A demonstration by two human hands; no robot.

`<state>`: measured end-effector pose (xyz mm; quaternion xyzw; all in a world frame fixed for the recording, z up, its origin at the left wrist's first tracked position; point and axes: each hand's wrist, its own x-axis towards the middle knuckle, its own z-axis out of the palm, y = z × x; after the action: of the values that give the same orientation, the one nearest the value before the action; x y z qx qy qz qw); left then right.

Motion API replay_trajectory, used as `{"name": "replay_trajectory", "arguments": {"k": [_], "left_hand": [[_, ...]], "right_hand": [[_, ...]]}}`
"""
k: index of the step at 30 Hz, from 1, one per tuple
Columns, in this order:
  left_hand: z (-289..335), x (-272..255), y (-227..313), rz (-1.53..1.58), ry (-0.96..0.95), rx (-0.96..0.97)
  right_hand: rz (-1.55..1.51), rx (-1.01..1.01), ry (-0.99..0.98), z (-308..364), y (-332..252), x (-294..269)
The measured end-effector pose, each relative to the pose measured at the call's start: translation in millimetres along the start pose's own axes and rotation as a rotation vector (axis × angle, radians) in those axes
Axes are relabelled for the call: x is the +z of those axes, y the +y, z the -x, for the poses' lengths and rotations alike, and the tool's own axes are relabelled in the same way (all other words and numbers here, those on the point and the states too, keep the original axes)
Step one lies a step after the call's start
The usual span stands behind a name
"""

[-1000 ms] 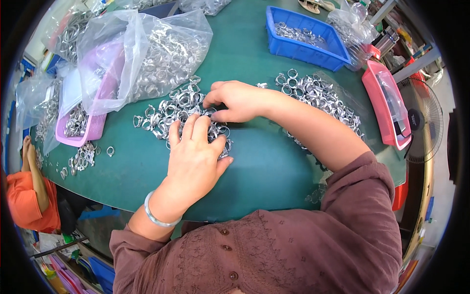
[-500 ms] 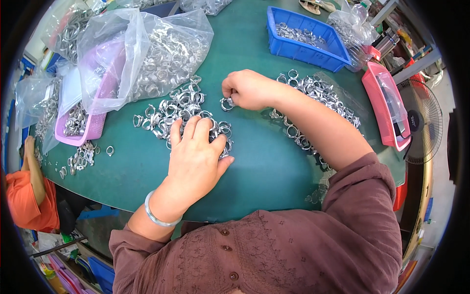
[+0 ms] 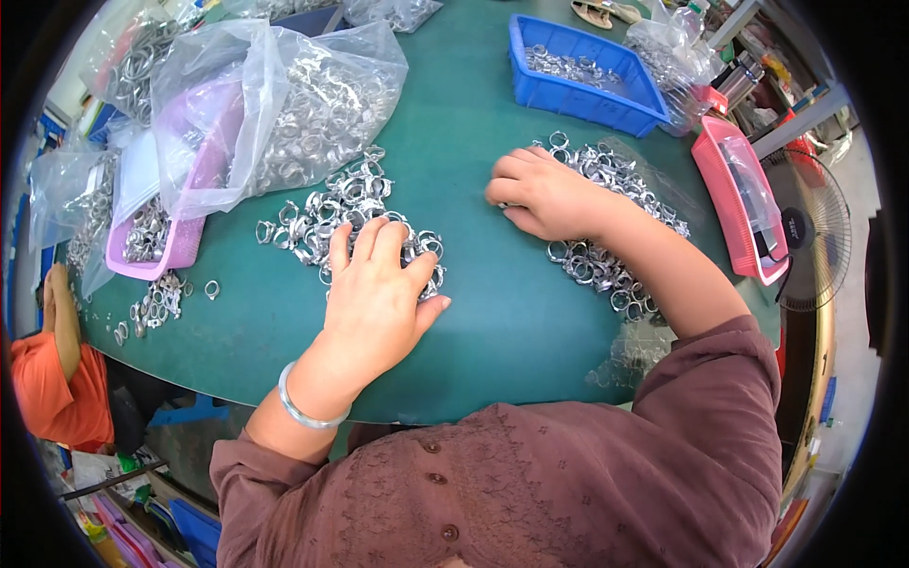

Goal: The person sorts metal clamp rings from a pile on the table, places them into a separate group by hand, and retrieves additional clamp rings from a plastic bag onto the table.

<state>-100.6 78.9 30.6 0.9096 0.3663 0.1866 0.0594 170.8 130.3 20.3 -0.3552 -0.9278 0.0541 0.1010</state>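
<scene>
My left hand (image 3: 374, 298), a pale bangle (image 3: 305, 402) on its wrist, lies with fingers spread over the near side of a loose pile of silver-coloured metal rings (image 3: 350, 194). To the right, my right hand (image 3: 549, 194) is closed at the left edge of a second ring pile (image 3: 606, 270). A bit of metal glints under its curled fingertips; it looks like a ring, mostly hidden by the fingers. Both piles rest on the green tabletop (image 3: 454, 104), with a strip of bare green between them.
A blue tray (image 3: 592, 109) with some rings stands at the far right, a pink basket (image 3: 734, 204) beyond the right pile. Far left are a clear bag of rings (image 3: 322, 104) and a lilac basket (image 3: 185, 251). A fan (image 3: 805, 227) and another person's orange sleeve (image 3: 57, 388) flank the table.
My right hand has moved right from between the piles, where it pinched a ring, to the edge of the right pile. My left hand has stayed nearly still on the left pile.
</scene>
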Motion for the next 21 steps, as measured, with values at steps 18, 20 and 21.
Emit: {"name": "replay_trajectory", "arguments": {"k": [18,20,21], "left_hand": [[39.4,-5.8,-4.7,-0.023,0.092,-0.044],[48.2,-6.8,-5.6,-0.016,0.123,-0.079],[53.7,-7.1,-5.6,-0.020,0.121,-0.088]], "right_hand": [[-0.047,0.200,0.002,77.7,2.3,-28.4],[0.099,0.291,-0.100,81.5,-8.2,-37.8],[0.093,0.282,-0.101,76.5,-18.5,-41.8]]}}
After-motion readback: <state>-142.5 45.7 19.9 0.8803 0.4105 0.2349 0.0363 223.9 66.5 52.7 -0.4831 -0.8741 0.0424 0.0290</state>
